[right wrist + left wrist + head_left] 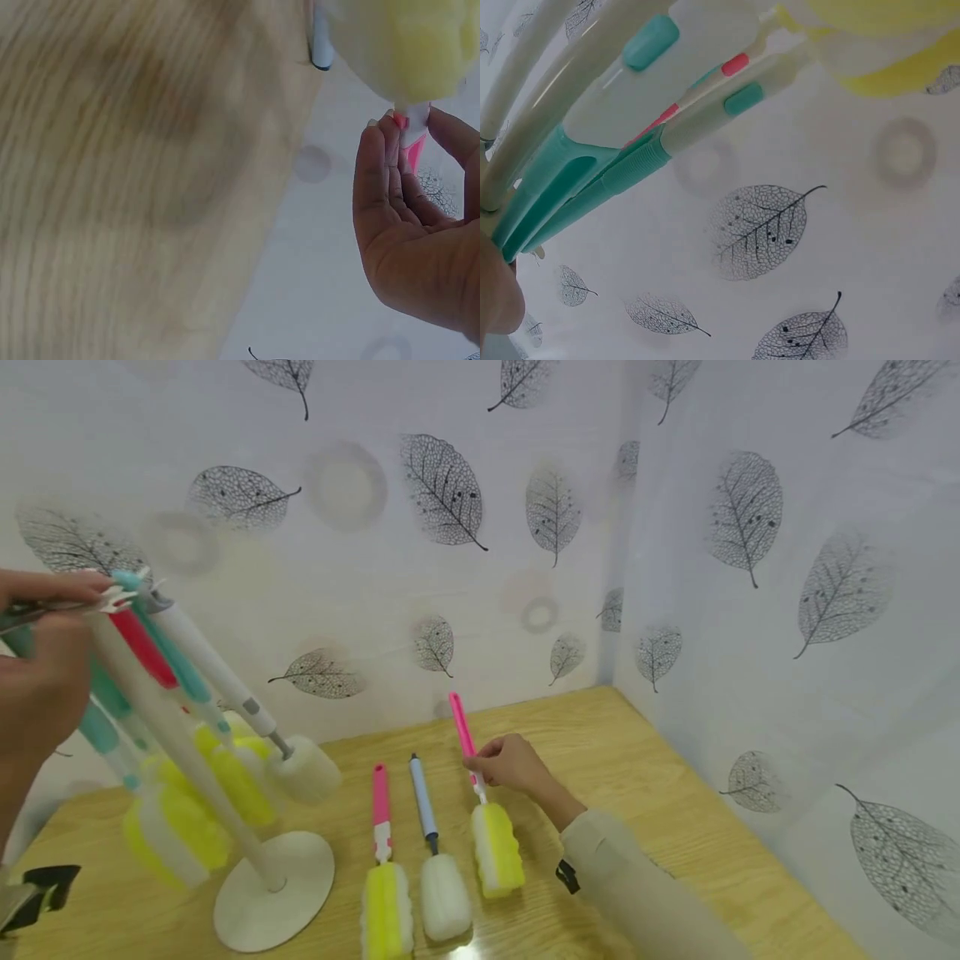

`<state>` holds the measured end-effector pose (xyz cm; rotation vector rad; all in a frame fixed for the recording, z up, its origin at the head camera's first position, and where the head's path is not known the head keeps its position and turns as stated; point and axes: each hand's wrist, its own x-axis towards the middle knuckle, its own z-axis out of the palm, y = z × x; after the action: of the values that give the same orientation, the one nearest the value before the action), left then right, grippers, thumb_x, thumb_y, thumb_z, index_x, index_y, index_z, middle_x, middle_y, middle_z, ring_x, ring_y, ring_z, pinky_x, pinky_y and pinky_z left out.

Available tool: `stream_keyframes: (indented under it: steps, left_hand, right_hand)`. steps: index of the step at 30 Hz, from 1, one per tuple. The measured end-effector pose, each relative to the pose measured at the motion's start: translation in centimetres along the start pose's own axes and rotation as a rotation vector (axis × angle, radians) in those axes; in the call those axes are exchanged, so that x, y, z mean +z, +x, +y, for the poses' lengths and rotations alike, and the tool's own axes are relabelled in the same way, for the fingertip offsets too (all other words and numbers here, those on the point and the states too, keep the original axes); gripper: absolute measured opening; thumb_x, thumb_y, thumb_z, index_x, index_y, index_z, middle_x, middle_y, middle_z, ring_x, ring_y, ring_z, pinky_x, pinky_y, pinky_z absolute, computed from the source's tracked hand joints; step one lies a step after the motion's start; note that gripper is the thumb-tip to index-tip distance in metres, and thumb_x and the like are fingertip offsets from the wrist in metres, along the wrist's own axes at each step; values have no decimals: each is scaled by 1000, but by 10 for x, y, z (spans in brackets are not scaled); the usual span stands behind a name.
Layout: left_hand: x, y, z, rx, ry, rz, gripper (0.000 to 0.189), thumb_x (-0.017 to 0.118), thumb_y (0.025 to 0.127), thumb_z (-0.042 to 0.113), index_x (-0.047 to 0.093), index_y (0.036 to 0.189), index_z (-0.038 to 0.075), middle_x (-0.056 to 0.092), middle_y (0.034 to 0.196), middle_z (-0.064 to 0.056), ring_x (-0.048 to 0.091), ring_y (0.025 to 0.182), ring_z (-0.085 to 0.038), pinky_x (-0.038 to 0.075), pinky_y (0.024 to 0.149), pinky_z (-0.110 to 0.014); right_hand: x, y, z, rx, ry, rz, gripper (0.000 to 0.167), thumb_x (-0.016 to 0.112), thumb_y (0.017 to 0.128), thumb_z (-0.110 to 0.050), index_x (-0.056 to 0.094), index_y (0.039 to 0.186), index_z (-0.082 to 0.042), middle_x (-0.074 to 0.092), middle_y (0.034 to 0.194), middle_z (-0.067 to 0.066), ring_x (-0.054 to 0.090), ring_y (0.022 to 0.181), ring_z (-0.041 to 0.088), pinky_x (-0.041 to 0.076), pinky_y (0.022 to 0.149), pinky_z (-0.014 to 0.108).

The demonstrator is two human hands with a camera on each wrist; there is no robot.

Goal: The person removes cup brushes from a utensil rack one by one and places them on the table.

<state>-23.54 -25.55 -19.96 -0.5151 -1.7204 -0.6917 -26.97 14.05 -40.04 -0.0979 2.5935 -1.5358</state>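
My right hand (517, 767) pinches a pink-handled bottle brush (498, 852) near the lower end of its handle. Its yellow-and-white sponge head points toward me. In the right wrist view, thumb and fingers press the white-and-pink neck below the sponge (420, 52). At the left, my left hand (41, 681) grips the top of a white stand (303, 868). From that top hang several sponge brushes, among them a white-handled brush (213, 656) and teal-handled brushes (622, 172). Fingers partly hide the hooks.
Beside the held brush lie a blue-handled brush (444, 893) with a white sponge and another pink-handled brush (387, 906). They rest on a wooden table (637, 777). Leaf-patterned curtains (465, 585) rise behind and along the right edge.
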Motion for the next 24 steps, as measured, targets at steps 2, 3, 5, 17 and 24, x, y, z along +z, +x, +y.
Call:
stream_keyframes:
  steps: [2, 3, 5, 17, 24]
  left_hand:
    - [-1, 0, -1, -5, -29, -17, 31, 43, 88, 6, 66, 94, -15, 67, 112, 2, 55, 98, 10, 36, 81, -8]
    - [-1, 1, -2, -6, -38, -21, 31, 44, 88, 6, 65, 94, -16, 67, 112, 1, 56, 101, 8, 37, 84, -8]
    - [-2, 1, -2, -9, -53, -44, 30, 44, 89, 5, 64, 94, -17, 67, 114, 5, 56, 103, 6, 38, 87, -10]
    - [-6, 5, -1, 14, -219, -67, 32, 39, 85, 1, 63, 94, -19, 68, 109, 3, 61, 107, -6, 41, 93, -17]
    - [-5, 7, 4, -8, -160, -43, 30, 42, 83, 0, 64, 91, -19, 69, 106, 7, 61, 103, -2, 41, 93, -18]
  right_hand:
    - [4, 0, 4, 23, -5, -24, 22, 71, 85, -24, 68, 83, -2, 64, 68, 8, 64, 66, 23, 54, 68, 41]
    - [6, 0, 6, 30, -5, -32, 21, 71, 85, -23, 68, 82, -2, 64, 68, 9, 64, 66, 24, 54, 68, 41]
    - [11, 0, 10, 39, -19, -48, 21, 71, 85, -22, 68, 82, -2, 65, 68, 10, 65, 66, 25, 54, 66, 39]
    - [24, 2, 24, 58, -111, -98, 22, 72, 84, -21, 69, 84, 1, 66, 65, 13, 65, 56, 21, 54, 58, 33]
    - [28, 1, 29, 75, -145, -119, 23, 73, 83, -22, 69, 76, -1, 64, 61, 8, 60, 51, 14, 50, 53, 27]
